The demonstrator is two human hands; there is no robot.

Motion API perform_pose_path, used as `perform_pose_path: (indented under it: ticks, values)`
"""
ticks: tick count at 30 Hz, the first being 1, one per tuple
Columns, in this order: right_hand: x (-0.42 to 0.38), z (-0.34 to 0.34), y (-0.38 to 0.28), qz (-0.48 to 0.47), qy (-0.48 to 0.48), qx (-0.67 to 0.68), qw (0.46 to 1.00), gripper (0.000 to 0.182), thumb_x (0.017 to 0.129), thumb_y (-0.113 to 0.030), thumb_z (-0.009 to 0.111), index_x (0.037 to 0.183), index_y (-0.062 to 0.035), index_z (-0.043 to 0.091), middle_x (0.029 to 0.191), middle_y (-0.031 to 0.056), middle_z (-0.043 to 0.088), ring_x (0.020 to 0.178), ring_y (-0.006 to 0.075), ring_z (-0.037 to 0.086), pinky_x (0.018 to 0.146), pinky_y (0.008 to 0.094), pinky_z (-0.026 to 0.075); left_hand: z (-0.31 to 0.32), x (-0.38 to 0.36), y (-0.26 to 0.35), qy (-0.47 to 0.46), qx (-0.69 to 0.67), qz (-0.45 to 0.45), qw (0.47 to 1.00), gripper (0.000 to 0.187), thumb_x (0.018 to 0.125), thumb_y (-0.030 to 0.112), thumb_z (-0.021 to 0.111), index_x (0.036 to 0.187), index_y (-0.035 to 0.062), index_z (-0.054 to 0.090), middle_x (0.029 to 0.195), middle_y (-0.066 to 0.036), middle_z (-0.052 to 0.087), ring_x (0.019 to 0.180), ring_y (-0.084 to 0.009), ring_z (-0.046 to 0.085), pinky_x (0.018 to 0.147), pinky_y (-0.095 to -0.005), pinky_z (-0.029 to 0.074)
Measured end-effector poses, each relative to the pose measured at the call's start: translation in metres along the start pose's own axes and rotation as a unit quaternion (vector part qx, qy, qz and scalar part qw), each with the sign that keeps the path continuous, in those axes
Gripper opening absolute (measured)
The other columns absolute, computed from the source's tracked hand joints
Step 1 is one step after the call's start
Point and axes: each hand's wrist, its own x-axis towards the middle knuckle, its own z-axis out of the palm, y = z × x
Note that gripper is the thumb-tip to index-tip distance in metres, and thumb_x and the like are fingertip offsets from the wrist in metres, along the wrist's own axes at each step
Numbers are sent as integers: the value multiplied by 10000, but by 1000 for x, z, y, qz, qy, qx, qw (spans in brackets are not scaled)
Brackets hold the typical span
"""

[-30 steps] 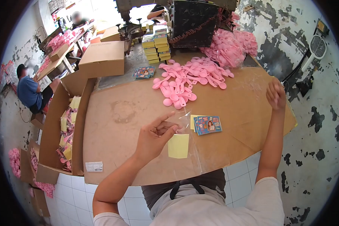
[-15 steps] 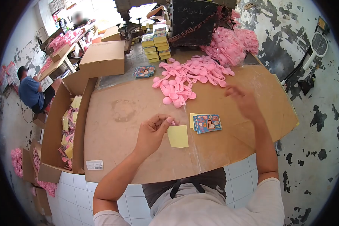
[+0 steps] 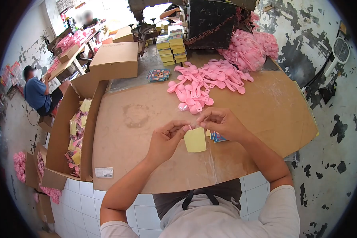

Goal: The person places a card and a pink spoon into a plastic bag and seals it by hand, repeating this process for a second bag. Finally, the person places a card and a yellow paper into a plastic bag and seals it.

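Observation:
My left hand (image 3: 166,141) pinches a small yellow card (image 3: 195,140) at its upper left corner, over the cardboard-covered table. A bit of pink shows between its thumb and fingers, most likely part of a spoon. Close to the card's upper right corner, my right hand (image 3: 223,125) has thumb and forefinger together; whatever lies between them cannot be made out. Partly hidden beneath that hand is a small stack of printed blue cards (image 3: 218,137). Just beyond both hands lies a heap of pink plastic spoons (image 3: 194,90).
On the left stands an open carton (image 3: 92,131) holding packets with pink spoons and yellow cards. A closed carton (image 3: 114,59), stacked cards (image 3: 171,45), more printed cards (image 3: 158,74) and a bag of pink spoons (image 3: 248,47) stand behind. A person (image 3: 37,93) sits far left.
My right hand has come in from the right, from beside the spoon heap, to the card's top edge, and its fingers have closed. My left hand keeps its pinch on the card.

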Motion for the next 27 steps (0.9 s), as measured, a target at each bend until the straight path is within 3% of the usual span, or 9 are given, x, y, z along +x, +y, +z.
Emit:
perform_pose_path:
  ticks: [8,12,17,23,27]
  values:
    - [1,-9,16,-27,5,30,999,128,988,6,670,1101,10,731,1041,30,711,958,97,680,849,271,542,-8,4,-7,-29,-6,1,1000,238,1041,41,642,1260,-32,705,1152,-111,760,1044,-150,715,912,-320,619]
    - [-1,-14,16,-56,8,-36,998,118,987,-2,673,1069,25,753,1063,55,703,948,98,660,848,273,534,-12,6,-11,-48,-25,-1,999,292,1084,137,595,1279,-57,689,1188,-139,745,1065,-186,721,953,-346,610]
    - [-3,-16,17,-43,3,-10,999,121,978,-15,693,1067,36,757,1075,70,691,974,115,645,848,278,529,-16,6,-14,-51,-79,-40,995,385,1120,238,523,1290,-68,681,1221,-163,735,1078,-219,729,961,-361,611]
    - [-3,-14,20,-41,-2,-14,999,136,940,16,735,1074,38,744,1100,68,679,1007,134,650,873,289,539,-11,9,-11,-59,0,-52,997,293,1070,114,611,1305,-48,679,1249,-138,729,1054,-163,717,949,-327,611]
    - [-2,-17,24,-54,-11,-15,998,168,950,16,727,1117,33,724,1096,68,675,1021,132,650,881,289,542,-13,11,-15,-61,-24,-65,996,303,1048,44,626,1339,-32,663,1245,-121,731,1074,-137,701,954,-308,605]
